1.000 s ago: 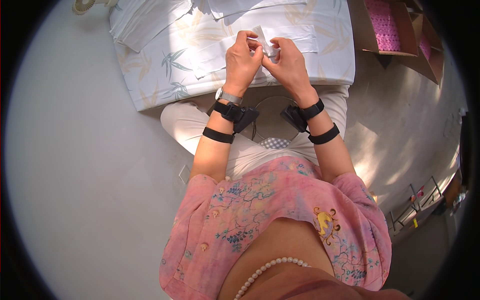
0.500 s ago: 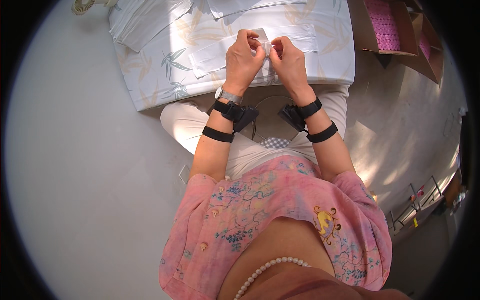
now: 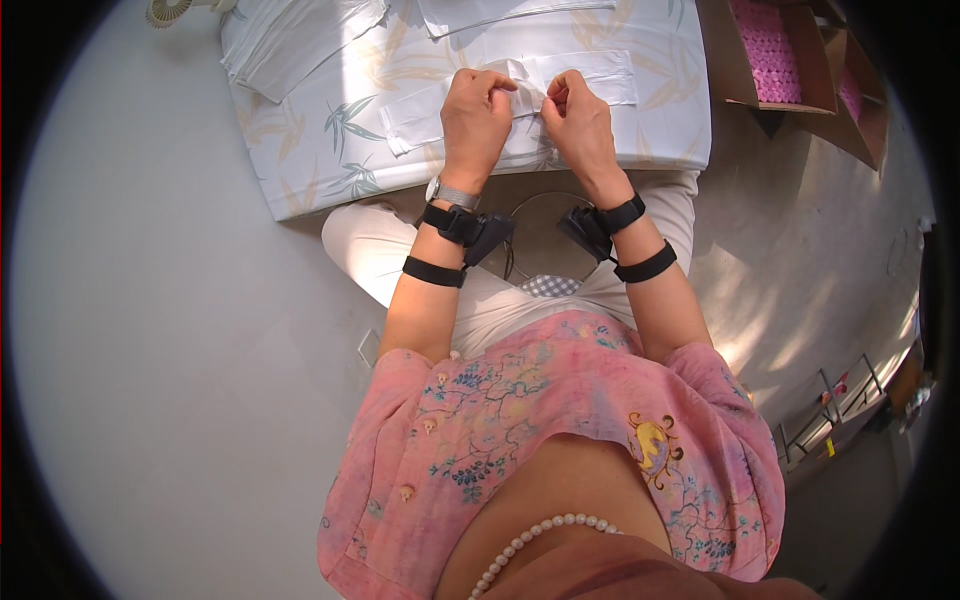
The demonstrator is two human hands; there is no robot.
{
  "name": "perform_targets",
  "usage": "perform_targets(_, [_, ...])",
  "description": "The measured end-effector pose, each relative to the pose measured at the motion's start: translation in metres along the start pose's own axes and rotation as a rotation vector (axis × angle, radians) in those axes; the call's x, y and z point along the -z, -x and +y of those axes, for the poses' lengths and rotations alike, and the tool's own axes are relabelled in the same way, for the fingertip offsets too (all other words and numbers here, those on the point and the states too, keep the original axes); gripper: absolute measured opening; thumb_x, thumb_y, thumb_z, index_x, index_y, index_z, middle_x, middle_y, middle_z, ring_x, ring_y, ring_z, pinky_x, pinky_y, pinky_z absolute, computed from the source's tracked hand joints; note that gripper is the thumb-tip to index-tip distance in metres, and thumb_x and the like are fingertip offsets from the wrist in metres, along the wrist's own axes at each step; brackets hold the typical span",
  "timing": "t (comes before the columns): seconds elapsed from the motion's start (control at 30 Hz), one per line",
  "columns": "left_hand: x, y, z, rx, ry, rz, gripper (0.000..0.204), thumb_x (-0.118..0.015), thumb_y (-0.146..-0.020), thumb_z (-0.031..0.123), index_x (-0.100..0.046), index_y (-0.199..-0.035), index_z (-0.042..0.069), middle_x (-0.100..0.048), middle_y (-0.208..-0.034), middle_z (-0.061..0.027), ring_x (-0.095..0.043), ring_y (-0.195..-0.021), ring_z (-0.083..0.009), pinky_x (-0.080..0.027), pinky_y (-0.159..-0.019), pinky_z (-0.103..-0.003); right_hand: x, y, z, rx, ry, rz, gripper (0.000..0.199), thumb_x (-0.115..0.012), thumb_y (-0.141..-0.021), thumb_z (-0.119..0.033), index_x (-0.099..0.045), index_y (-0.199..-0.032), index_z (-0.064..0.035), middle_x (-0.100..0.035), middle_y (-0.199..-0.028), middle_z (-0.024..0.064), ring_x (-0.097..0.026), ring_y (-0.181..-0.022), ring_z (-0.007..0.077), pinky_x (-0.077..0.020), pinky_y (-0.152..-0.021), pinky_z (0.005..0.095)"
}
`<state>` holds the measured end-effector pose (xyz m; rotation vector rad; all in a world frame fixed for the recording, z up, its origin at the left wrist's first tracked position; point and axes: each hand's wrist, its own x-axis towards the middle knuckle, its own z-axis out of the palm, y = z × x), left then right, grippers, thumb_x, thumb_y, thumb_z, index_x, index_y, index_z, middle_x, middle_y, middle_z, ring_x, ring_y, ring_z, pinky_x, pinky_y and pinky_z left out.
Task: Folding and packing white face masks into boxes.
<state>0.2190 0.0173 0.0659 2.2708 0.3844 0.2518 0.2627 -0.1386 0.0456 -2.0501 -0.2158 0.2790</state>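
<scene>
A flat white strip (image 3: 415, 122), folded paper or thin cloth by its look, lies across the table in front of me. My left hand (image 3: 477, 118) is over its middle, fingers curled and thumb bent in. Beside it my right hand (image 3: 580, 120) has thumb and forefinger pinched together, a small gap from the left. Whatever the fingertips hold is too small and pale to make out against the white. A whitish, crumpled part of the strip (image 3: 522, 80) shows between the hands.
The table (image 3: 300, 165) has a leaf-patterned white cover. Stacked white sheets (image 3: 300, 45) lie at its far left, and more white sheets (image 3: 510, 14) at the far edge. Cardboard boxes (image 3: 815, 95) with pink contents (image 3: 768, 50) stand to the right. A small fan (image 3: 168, 10) is at the upper left.
My hands have drawn apart; the left moved slightly left and the right stayed nearly in place. The small pale piece pinched between them earlier no longer shows clearly.
</scene>
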Motion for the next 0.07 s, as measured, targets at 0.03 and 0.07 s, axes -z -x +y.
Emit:
perform_targets(0.03, [0.0002,0.0009,-0.0004,0.031,0.048,0.027,0.017,-0.062,-0.088,0.003,-0.078,-0.093,0.008,-0.067,-0.097,-0.0129,-0.067,-0.084,-0.0297,-0.055,-0.078,-0.042,-0.0002,-0.0004,0.0004,-0.009,0.000,-0.001,0.017,-0.070,-0.090,-0.005,-0.059,-0.102,-0.0010,-0.072,-0.080,0.0205,-0.073,-0.078,0.0426,-0.0575,-0.071,0.0486])
perform_targets(0.07, [0.0003,0.0010,-0.0011,0.031,0.048,0.028,0.017,-0.062,-0.088,0.003,-0.078,-0.093,0.008,-0.067,-0.097,-0.0129,-0.067,-0.084,-0.0297,-0.055,-0.078,-0.042,-0.0003,-0.0008,0.0007,-0.018,0.001,-0.003,0.017,-0.070,-0.090,-0.006,-0.060,-0.102,-0.0012,-0.072,-0.081,0.0208,-0.073,-0.079,0.0426,-0.0577,-0.072,0.0486])
